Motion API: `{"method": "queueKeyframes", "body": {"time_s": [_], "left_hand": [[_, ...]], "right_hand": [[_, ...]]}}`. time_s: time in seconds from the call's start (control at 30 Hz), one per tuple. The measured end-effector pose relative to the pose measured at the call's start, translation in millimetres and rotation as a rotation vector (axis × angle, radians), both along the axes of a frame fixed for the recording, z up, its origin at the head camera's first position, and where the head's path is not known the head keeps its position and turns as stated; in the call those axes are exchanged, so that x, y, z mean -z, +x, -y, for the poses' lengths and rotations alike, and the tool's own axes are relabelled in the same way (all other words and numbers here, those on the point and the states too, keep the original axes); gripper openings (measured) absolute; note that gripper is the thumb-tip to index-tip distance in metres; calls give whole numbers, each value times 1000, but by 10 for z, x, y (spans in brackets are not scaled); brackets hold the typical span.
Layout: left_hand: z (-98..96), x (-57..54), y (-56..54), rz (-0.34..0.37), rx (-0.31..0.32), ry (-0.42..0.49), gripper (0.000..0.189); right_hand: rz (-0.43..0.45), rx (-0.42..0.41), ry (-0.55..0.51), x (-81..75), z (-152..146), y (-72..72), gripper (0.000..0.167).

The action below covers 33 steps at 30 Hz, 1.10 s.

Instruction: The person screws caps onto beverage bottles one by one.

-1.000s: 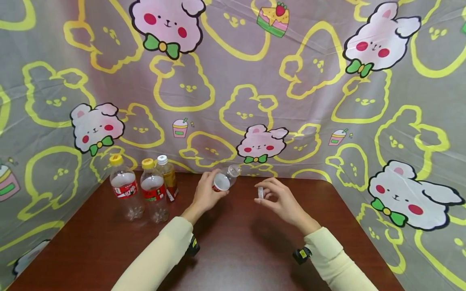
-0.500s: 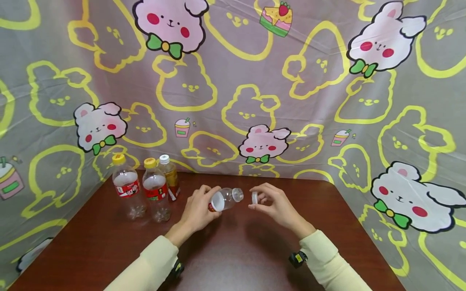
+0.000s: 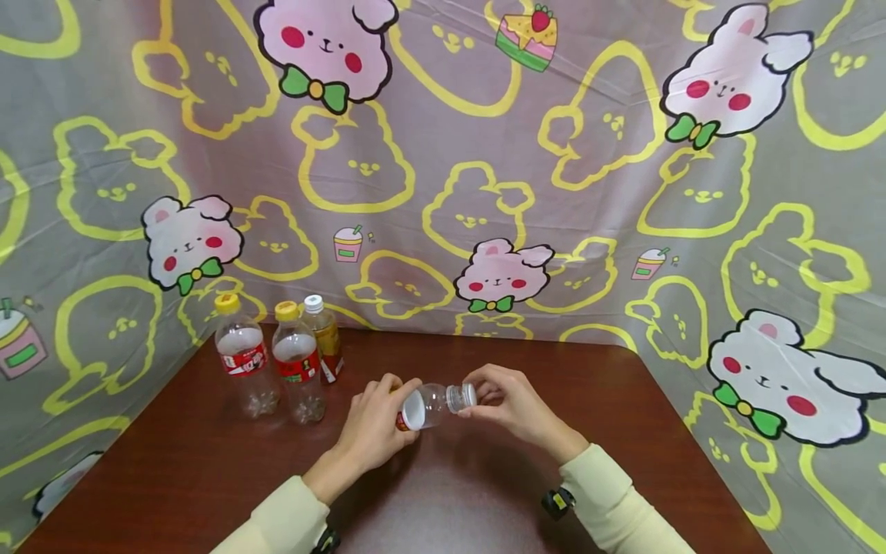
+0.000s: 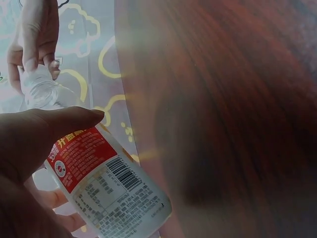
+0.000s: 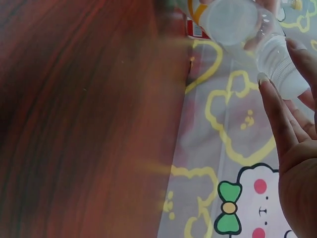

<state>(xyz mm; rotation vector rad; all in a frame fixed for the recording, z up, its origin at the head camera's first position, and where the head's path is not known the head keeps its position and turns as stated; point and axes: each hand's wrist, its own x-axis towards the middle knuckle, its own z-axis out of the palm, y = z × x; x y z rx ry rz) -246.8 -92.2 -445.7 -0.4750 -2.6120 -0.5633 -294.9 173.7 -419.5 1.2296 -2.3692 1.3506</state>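
My left hand (image 3: 374,422) grips a small clear plastic bottle (image 3: 434,405) round its labelled body. The bottle lies tilted over the table, its neck pointing right. In the left wrist view its red and white label (image 4: 111,186) shows a barcode, and my thumb crosses the upper part. My right hand (image 3: 511,405) pinches a whitish bottle cap (image 3: 471,395) between thumb and fingers, right at the bottle's mouth. Seen from the right wrist, the cap (image 5: 293,82) lines up with the neck, fingertips on either side.
Two clear bottles with yellow caps and red labels, the left one (image 3: 242,362) and the right one (image 3: 298,365), stand upright at the table's back left. Behind them is a white-capped bottle (image 3: 325,335) with a yellow-brown label. A patterned cloth (image 3: 443,115) hangs behind the brown table (image 3: 588,377).
The left hand has lowered the bottle and turned its neck to the right. The right hand has moved left with the cap, closing the gap between cap and bottle mouth.
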Motion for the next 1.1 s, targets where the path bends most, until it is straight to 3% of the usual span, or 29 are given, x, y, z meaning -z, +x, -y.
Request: {"method": "queueKeyframes", "body": {"time_s": [0.27, 0.6, 0.7, 0.8, 0.97, 1.1], "left_hand": [[-6, -12, 72, 13, -21, -18, 75], [-31, -24, 88, 8, -21, -33, 73], [-49, -32, 106, 6, -20, -26, 74], [-71, -41, 115, 1, -16, -18, 75], [-112, -58, 104, -8, -2, -29, 75], [-114, -41, 87, -8, -6, -33, 75]], "right_hand": [[-15, -28, 10, 76, 57, 14, 41], [-37, -24, 28, 58, 83, 22, 35], [-43, 7, 63, 46, 85, 28, 26], [-57, 103, 142, 21, 97, 46, 20], [-5, 297, 300, -10, 123, 64, 60], [98, 343, 353, -5, 106, 63, 75]]}}
